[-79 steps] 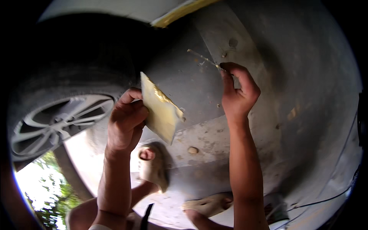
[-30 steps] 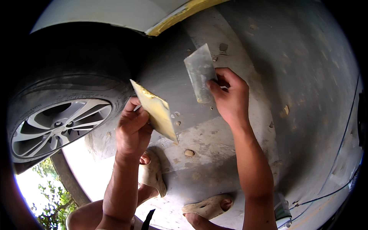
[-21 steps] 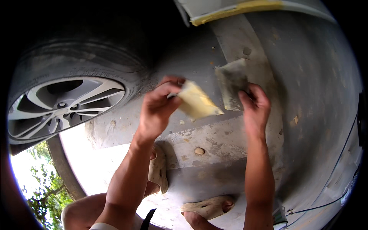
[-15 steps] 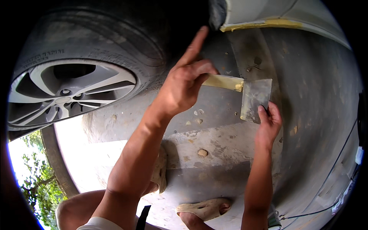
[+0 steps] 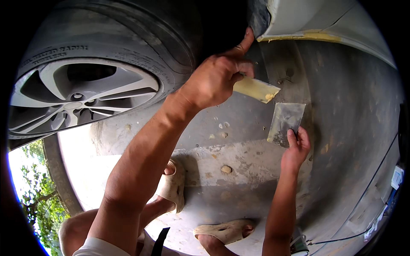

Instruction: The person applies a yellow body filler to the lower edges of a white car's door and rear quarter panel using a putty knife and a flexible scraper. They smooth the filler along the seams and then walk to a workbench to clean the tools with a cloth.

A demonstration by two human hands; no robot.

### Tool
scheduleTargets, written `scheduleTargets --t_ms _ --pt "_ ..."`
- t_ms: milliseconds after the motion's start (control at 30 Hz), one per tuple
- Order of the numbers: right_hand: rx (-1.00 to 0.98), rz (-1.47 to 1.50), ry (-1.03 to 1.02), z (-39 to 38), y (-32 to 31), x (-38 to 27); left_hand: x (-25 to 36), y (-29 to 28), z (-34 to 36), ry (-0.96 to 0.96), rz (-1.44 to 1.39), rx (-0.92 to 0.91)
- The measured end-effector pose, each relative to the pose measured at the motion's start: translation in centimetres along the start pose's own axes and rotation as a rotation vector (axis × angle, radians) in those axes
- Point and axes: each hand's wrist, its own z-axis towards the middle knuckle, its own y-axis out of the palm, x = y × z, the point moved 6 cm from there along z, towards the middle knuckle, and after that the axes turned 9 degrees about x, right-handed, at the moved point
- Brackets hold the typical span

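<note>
Yellow-coated plate [image 5: 255,88], in the head view: thin, flat, with a thicker yellow dab near its right end. Gripped in the left hand [image 5: 213,80], jutting out rightward from the curled fingers. With one finger stretched up close to the car body [image 5: 316,18]; hard to tell whether touching. Just below, apart, a grey plate [image 5: 287,122], pinched between thumb and fingers of the right hand [image 5: 294,153], with the forearm [image 5: 282,205] nearly upright.

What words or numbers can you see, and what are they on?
Tire: raised letters on its side; I won't copy them out.
Blue-white thing, right edge: too small to read.
Yellow spreader and gray spreader: no writing I can see.
</note>
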Motion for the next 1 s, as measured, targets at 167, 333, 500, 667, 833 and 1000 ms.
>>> scheduleTargets --t_ms 167,333,500,667,833,1000 --pt "0.029 0.006 0.012 -0.2 -0.7 -0.3 1.5 -0.5 -0.4 0.046 0.145 -0.052" --pt "0.096 0.078 0.050 -1.1 -1.4 -1.6 2.7 -2.1 -0.7 0.101 0.261 -0.065" --pt "0.218 0.023 0.047 -1.4 -5.8 -3.1 2.9 -0.5 2.1 -0.002 0.176 -0.248" --pt "0.295 -0.039 0.069 -2.3 -8.8 -2.6 2.0 -0.1 1.4 0.031 0.176 -0.301" --pt "0.371 0.104 0.280 -5.4 -12.3 -0.4 2.4 1.4 0.4 -0.024 0.157 -0.453" --pt "0.406 0.147 0.284 -8.6 -13.6 0.8 1.4 1.1 0.2 -0.044 0.159 -0.504"
